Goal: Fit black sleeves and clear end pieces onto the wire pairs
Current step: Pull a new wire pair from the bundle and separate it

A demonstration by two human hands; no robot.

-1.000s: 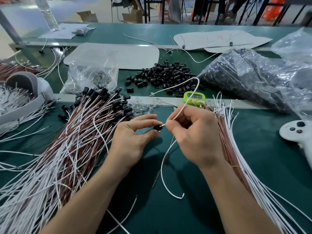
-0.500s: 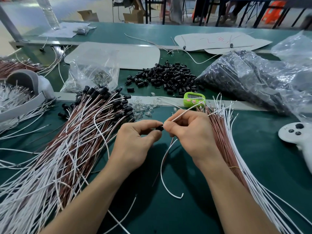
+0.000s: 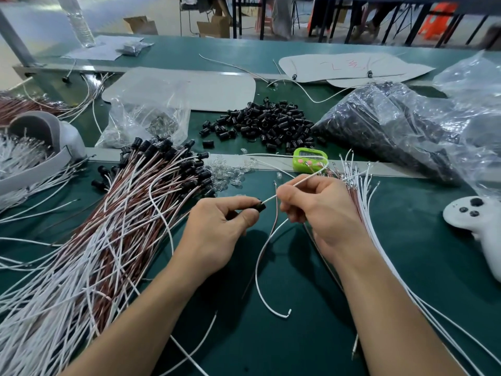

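Head view looks down on a green tabletop [image 3: 271, 343] where both hands work close together in the middle. The left hand [image 3: 217, 232] pinches a black sleeve [image 3: 260, 207] between thumb and forefinger, the other fingers curled under. The right hand [image 3: 322, 210], just beside it, grips a wire pair [image 3: 271, 199] with its fingers curled round it; the white wire enters the sleeve's end, and past the right hand it rises toward the far edge. Below the hands a white wire hangs in a curve toward the near edge, and its tip lies on the tabletop. A thin brown wire runs beside it. A big pile of finished pairs [image 3: 108, 240], white and brown with black sleeves at their far ends, spreads from the middle to the near left corner. A bundle of bare wires [image 3: 363, 202] runs under the right forearm toward the near right corner. Loose clear pieces [image 3: 227, 172] lie just beyond the left hand, and a heap of sleeves [image 3: 265, 126] sits farther back. A green timer [image 3: 309, 161] stands between that heap and the right hand. A clear bag [image 3: 146, 123] lies behind the pile, a dark-filled bag [image 3: 393, 131] lies toward the far right, and a white controller [image 3: 477, 221] rests at the right edge.
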